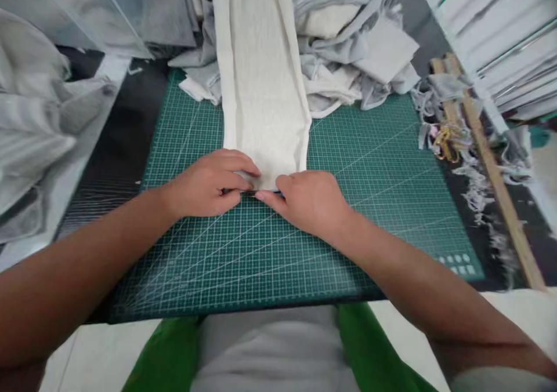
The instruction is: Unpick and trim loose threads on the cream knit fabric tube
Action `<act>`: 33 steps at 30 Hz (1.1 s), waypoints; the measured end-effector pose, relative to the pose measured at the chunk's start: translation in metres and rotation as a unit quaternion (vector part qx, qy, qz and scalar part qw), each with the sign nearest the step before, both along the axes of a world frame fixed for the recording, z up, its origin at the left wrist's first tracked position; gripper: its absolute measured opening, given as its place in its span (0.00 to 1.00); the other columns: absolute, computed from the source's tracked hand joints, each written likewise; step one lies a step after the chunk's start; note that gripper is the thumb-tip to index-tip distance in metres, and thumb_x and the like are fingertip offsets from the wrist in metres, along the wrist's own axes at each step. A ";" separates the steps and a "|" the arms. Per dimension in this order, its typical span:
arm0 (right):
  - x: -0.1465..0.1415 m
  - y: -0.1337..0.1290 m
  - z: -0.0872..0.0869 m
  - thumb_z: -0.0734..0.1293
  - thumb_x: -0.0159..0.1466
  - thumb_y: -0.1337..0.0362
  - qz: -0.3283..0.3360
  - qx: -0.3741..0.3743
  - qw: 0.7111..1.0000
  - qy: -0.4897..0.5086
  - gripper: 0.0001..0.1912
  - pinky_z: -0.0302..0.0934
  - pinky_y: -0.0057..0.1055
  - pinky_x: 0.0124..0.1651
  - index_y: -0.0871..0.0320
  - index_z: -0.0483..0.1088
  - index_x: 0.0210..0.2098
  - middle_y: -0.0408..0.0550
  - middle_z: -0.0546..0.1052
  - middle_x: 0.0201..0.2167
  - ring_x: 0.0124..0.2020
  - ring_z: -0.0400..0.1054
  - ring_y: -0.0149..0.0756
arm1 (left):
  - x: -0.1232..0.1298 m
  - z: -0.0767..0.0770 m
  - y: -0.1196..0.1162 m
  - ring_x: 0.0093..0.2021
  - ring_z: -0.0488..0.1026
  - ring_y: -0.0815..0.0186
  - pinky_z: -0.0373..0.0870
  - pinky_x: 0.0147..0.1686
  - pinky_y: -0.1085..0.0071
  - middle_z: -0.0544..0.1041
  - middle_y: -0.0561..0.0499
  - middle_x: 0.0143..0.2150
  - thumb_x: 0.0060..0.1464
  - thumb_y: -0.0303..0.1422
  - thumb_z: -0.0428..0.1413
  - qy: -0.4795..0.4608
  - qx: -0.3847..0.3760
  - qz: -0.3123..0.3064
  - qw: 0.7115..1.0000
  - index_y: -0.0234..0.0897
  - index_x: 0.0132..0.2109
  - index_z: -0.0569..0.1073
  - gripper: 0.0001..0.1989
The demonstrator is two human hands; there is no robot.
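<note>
A long cream fabric strip (265, 79) with raised side edges runs from the top of the view down to the middle of a green cutting mat (357, 195). My left hand (217, 183) lies at the strip's lower left corner, its fingers closed on the near edge. At the same edge, just to the right, my right hand (307, 200) pinches the fabric between thumb and curled fingers. The two hands nearly meet. A small dark line shows at the edge between them; what it is cannot be made out.
Grey and cream fabric pieces (348, 44) are heaped behind the mat, on both sides of the strip. More grey fabric (35, 119) lies at the left. Wooden sticks (491, 166) and tangled scraps (444, 137) lie along the right side.
</note>
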State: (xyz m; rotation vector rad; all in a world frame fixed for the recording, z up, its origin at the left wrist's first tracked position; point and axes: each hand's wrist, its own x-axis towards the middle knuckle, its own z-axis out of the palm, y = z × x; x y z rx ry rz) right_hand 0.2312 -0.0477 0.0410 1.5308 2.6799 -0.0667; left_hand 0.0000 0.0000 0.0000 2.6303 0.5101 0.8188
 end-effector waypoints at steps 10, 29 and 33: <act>0.004 0.004 -0.009 0.51 0.72 0.38 -0.014 -0.013 1.000 0.024 0.36 0.38 0.35 0.29 0.57 0.77 0.33 0.50 0.81 0.27 0.28 0.72 0.38 | 0.000 0.001 -0.002 0.53 0.78 0.61 0.73 0.56 0.61 0.81 0.47 0.49 0.55 0.22 0.54 0.018 -0.024 0.021 0.999 0.39 0.35 0.79 0.11; 0.008 0.004 -0.012 0.52 0.71 0.38 -0.019 0.000 1.000 0.018 0.36 0.41 0.34 0.30 0.58 0.77 0.32 0.50 0.80 0.26 0.28 0.71 0.38 | 0.003 0.002 -0.004 0.52 0.78 0.62 0.72 0.55 0.63 0.81 0.48 0.49 0.53 0.21 0.55 0.027 -0.030 0.035 0.999 0.39 0.36 0.79 0.10; 0.006 0.004 -0.012 0.51 0.71 0.38 -0.025 -0.002 1.000 0.015 0.36 0.40 0.34 0.29 0.58 0.78 0.32 0.51 0.80 0.26 0.28 0.72 0.39 | 0.002 0.003 -0.004 0.52 0.77 0.62 0.72 0.55 0.64 0.81 0.48 0.48 0.53 0.22 0.55 0.027 -0.031 0.038 0.998 0.39 0.35 0.79 0.10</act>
